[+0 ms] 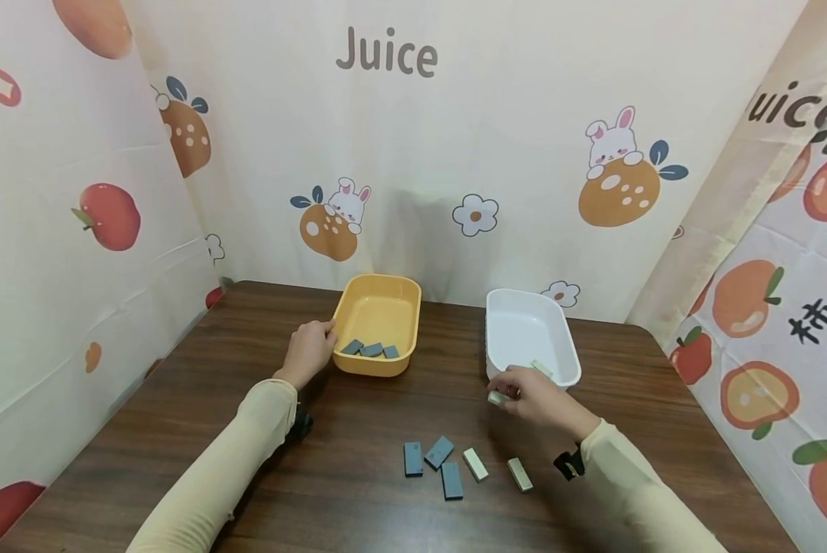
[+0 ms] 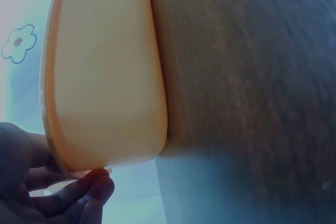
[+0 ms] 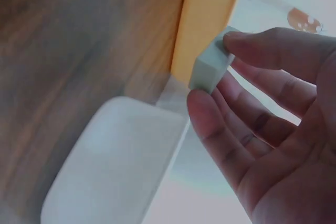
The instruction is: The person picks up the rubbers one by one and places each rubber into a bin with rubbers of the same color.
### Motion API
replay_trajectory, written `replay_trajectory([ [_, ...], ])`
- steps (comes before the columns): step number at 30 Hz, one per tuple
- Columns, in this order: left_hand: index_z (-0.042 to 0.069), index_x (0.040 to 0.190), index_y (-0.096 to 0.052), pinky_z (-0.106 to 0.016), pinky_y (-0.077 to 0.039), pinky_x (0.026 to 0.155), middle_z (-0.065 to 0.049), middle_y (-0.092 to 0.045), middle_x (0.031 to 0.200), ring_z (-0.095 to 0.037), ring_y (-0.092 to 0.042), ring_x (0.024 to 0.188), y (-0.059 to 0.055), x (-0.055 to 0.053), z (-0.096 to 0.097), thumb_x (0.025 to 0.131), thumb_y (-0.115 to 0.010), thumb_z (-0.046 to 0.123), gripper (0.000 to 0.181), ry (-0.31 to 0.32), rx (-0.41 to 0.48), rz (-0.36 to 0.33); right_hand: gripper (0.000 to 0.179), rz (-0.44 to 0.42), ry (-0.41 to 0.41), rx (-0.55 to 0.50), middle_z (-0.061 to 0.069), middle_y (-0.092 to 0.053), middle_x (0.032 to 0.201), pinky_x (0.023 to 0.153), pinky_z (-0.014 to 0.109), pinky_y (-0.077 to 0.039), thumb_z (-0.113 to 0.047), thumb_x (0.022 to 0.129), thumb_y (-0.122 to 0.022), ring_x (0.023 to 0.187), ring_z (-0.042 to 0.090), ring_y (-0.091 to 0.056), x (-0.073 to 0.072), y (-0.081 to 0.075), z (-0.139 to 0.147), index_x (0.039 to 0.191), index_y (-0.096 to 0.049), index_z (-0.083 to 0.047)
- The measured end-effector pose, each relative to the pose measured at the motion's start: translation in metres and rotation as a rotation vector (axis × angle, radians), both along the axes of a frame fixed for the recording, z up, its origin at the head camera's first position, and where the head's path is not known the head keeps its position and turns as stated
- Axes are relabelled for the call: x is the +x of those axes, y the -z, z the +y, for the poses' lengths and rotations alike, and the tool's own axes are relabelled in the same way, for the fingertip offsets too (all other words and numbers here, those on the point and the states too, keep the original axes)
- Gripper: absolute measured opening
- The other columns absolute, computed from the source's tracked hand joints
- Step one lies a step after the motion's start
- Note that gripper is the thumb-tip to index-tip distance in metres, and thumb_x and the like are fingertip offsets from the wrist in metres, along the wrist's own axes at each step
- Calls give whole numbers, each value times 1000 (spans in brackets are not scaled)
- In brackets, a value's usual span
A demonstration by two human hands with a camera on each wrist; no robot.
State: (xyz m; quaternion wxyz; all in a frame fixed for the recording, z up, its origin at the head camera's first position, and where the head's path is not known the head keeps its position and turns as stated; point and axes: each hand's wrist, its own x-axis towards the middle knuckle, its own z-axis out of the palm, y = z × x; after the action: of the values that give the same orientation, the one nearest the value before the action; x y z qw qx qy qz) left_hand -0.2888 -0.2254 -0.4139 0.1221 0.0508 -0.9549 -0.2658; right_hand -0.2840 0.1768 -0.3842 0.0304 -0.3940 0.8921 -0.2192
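Note:
My left hand grips the left rim of a yellow plastic bin. In the left wrist view, its fingers are round the bin's edge. Several dark blue-grey blocks lie in the bin's near end. Between thumb and fingertips my right hand pinches a small pale green block. That hand is at the near left corner of a white plastic bin, partly covering it. A pale green block shows inside the white bin.
Nearer to me on the brown wooden table lie three dark blue-grey blocks and two pale green blocks, one left and one right. A printed curtain hangs behind the table and along both sides.

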Motion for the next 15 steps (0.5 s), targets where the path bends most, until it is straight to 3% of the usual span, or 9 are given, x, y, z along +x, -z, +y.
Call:
replay_trajectory([
  [8,-3,130,-59,-24,-39,47,-23,-69,111,-15,-44,49,-1,3,1,95,-52,9,37,-3,10,-7,20,19,96,-36,-1,-65,83,65,25,-49,-1,84,-68,76,10,-57,-12,-16,7,103,-71,-1],
  [15,-2,130,-60,-25,-39,49,-22,-66,122,-17,-44,51,0,2,2,96,-52,9,37,-11,13,-14,18,38,201,-62,4,-66,83,64,27,-46,-2,84,-68,76,14,-58,-26,-18,13,102,-71,-2],
])
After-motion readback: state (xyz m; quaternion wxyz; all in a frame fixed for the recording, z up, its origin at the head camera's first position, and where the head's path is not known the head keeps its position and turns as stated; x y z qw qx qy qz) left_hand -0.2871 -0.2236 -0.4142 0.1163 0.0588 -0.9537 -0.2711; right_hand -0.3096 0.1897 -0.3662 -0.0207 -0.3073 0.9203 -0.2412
